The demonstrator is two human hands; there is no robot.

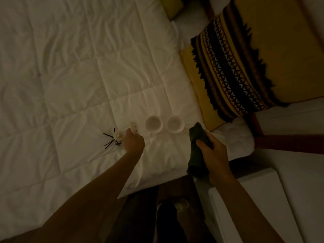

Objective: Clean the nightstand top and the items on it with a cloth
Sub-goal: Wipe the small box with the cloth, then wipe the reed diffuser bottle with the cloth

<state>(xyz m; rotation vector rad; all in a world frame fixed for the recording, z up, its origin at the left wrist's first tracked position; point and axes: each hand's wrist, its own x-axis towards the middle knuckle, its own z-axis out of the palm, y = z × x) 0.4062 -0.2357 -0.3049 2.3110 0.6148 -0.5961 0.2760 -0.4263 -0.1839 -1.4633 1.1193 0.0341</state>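
The room is dim, and nearly everything sits on a white quilted duvet [70, 67], soft and creased, stitched into big squares. Two small round white cups [154, 124] [175, 124] stand upright on it side by side, not quite touching, smooth like glazed ceramic, their open mouths facing up.

Left of the cups the left hand [134, 143] reaches out over the duvet, fingers curled around a small pale object [133, 129] whose top pokes above the knuckles; what it is I cannot tell. Just left of that hand lies a little white rounded piece [118, 136] with about five thin dark sticks [108, 142] fanned out around it, most pointing away to the left.

Right of the cups the right hand [213, 155] grips a dark green cloth [197, 148], bunched into a long roll. Its long axis runs from near the right cup down toward the bed's edge, the upper end sticking out above the fingers and the lower end hanging below the palm. The cloth is held just above the duvet, near the right-hand cup.

Beyond the cups, up and to the right, rests one mustard-yellow cushion [254, 58], woven, with a dark band of small triangle patterns and jagged black edging. Below the cups, past the bed's edge, part of a dark wooden nightstand [177, 186] shows.
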